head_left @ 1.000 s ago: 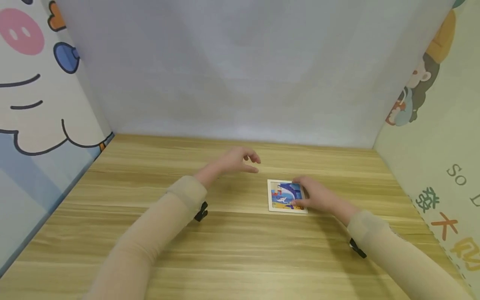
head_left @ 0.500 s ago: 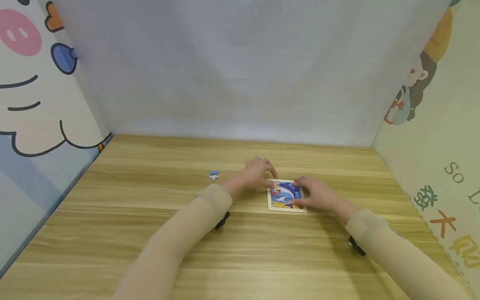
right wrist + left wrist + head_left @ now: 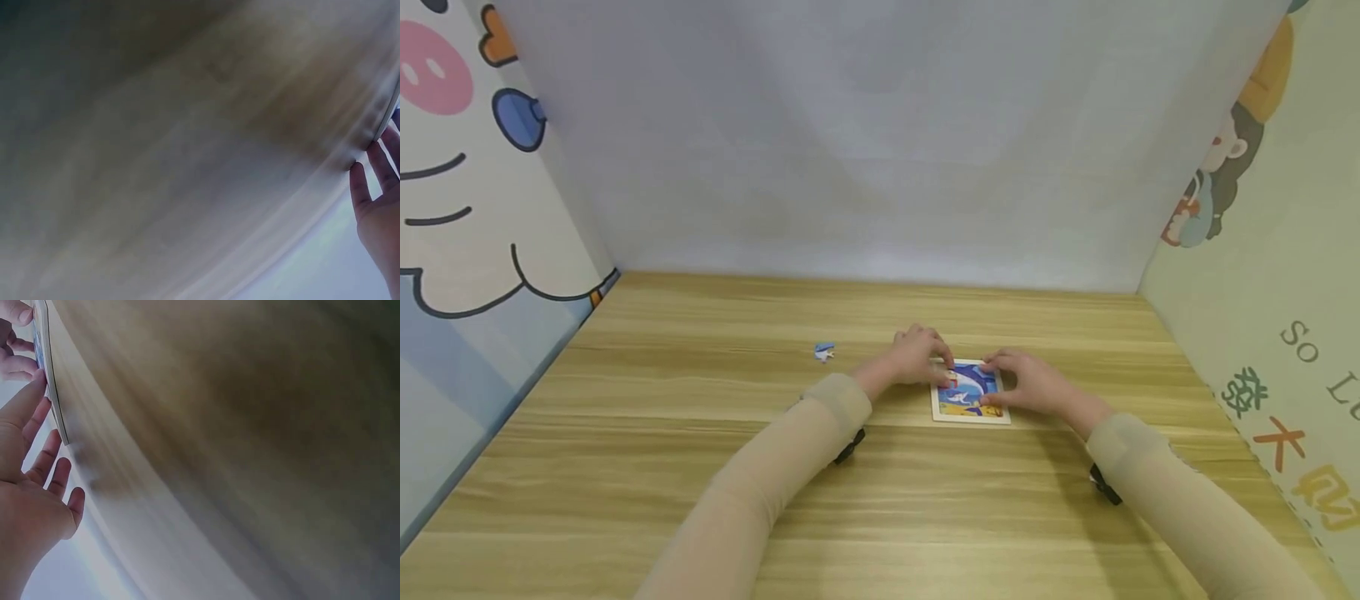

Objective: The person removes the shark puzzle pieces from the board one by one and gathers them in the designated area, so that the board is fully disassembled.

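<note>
A small framed jigsaw puzzle [image 3: 958, 408] with a whale picture and a white border lies on the wooden table. My left hand [image 3: 916, 357] reaches its upper left corner, with thumb and index fingertips on the picture. The left wrist view shows this hand's fingers [image 3: 47, 459] spread and fairly straight by the puzzle's edge. From the right side, my right hand [image 3: 1032, 385] holds the puzzle, thumb low on the picture and fingers at the far edge. A loose blue and white puzzle piece [image 3: 824, 352] lies left of my left hand.
The wood-grain table [image 3: 880, 517] ends at a pale cloth backdrop [image 3: 880, 167]. Cartoon-printed panels stand at both sides, a left panel [image 3: 445, 175] and a right panel [image 3: 1285, 275]. Dark straps show at both wrists.
My left hand has moved right and down onto the puzzle's upper left corner. This uncovers the loose piece. My right hand stays on the puzzle's right side.
</note>
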Tool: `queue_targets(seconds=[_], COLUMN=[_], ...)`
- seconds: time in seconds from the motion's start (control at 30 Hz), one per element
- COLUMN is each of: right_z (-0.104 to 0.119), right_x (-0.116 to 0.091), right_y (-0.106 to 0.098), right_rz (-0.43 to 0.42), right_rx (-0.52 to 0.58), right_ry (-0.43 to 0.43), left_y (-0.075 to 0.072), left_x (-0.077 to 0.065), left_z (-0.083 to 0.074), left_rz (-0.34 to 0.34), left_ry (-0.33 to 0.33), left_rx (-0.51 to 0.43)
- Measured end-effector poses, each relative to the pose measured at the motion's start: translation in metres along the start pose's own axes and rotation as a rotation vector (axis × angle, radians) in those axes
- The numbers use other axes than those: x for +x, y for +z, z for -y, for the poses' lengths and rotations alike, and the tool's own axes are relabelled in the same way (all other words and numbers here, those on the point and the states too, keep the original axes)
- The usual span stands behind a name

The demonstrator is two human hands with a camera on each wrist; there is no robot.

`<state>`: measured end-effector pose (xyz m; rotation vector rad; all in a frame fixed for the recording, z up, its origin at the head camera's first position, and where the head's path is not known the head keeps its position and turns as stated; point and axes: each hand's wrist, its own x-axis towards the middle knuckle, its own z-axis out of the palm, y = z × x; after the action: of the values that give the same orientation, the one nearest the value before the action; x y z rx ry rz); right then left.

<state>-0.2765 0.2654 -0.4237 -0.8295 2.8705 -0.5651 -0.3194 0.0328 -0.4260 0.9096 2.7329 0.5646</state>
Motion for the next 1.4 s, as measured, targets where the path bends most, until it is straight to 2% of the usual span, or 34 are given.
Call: queue_targets(seconds=[0.37, 0.8, 0.93, 1.13, 1.23, 1.4], right_z=[-0.001, -0.003, -0.003, -0.005, -0.006, -0.001], right_x=[0.001, 0.003, 0.005, 0.006, 0.006, 0.007], right_y=[0.001, 0.001, 0.001, 0.000, 0.000, 0.001], right_rz=[-0.015, -0.019, -0.008, -0.009, -0.012, -0.032], right_rx=[0.016, 0.059, 0.059, 0.067, 0.063, 0.063], right_ry=[0.005, 0.023, 0.028, 0.008, 0.006, 0.040], left_y=[-0.001, 0.002, 0.000, -0.001, -0.001, 0.001], left_x=[0.000, 0.011, 0.014, 0.015, 0.017, 0.019], left_z=[-0.001, -0.001, -0.001, 0.002, 0.003, 0.005], left_rz=[-0.001, -0.061, -0.044, 0.000, 0.034, 0.068], left_ry=[-0.035, -0.026, -0.016, 0.022, 0.053, 0.088], left_rx=[-0.101, -0.183, -0.217, -0.384, -0.400, -0.370])
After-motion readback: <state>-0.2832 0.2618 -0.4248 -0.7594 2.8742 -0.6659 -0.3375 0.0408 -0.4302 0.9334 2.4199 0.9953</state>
